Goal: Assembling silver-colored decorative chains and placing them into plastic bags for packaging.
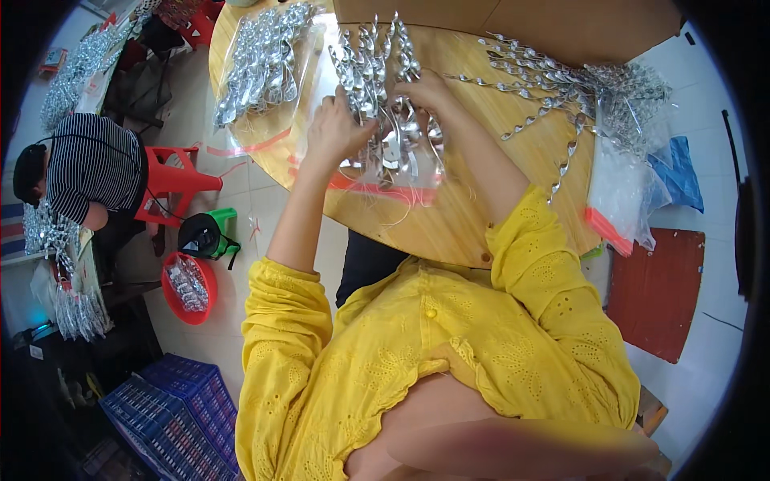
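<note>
A bunch of shiny silver spiral twists lies on a clear plastic bag with a red strip along its near edge. My left hand cups the bunch from its left side, thumb laid across the twists and fingers bent at the bag's edge. On the other side my right hand curls its fingers in against the right-hand twists. Whether the bunch lies inside the bag or on top is hard to tell. Thin threads trail from its near end.
Another clear bag of silver twists lies at the left of the round wooden table. Loose twists spread at the right, near empty plastic bags. A cardboard box stands behind. A person in stripes sits leftward.
</note>
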A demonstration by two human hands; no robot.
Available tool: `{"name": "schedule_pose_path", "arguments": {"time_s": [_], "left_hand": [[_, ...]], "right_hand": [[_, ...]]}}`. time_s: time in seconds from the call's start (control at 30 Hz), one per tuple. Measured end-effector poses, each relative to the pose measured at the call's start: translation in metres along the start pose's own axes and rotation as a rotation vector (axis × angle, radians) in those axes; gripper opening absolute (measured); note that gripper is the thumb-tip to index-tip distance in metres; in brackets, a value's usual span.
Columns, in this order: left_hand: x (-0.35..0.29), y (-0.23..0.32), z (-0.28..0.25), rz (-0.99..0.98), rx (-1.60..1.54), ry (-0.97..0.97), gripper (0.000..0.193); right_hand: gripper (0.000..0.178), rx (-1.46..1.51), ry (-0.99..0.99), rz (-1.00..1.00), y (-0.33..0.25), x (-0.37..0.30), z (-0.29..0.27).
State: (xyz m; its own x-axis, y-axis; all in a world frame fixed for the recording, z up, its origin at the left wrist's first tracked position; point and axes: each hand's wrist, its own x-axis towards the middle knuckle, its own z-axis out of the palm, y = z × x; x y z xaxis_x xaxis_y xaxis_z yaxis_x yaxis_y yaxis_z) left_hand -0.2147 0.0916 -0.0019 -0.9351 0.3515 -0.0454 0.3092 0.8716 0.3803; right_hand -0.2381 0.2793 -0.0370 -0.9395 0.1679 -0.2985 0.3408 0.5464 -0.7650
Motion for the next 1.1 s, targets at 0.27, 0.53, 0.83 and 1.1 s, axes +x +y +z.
{"name": "schedule_pose_path", "arguments": {"time_s": [0.27,0.53,0.83,1.1], "left_hand": [[-0.062,0.012,0.002,0.004,-0.385,-0.047,0.071],[-0.081,0.011,0.018,0.021,-0.489,0.088,0.065],[-0.087,0.021,0.015,0.044,-0.463,0.079,0.063],[-0.095,0.018,0.013,-0.003,-0.504,0.013,0.056]], "right_hand": [[0.019,0.483,-0.270,0.321,0.013,-0.040,-0.026],[0.035,0.878,-0.176,0.266,0.018,-0.063,-0.035],[0.046,0.464,0.006,0.203,0.001,-0.050,-0.008],[0.017,0.578,-0.060,0.149,-0.003,-0.061,-0.018]]}}
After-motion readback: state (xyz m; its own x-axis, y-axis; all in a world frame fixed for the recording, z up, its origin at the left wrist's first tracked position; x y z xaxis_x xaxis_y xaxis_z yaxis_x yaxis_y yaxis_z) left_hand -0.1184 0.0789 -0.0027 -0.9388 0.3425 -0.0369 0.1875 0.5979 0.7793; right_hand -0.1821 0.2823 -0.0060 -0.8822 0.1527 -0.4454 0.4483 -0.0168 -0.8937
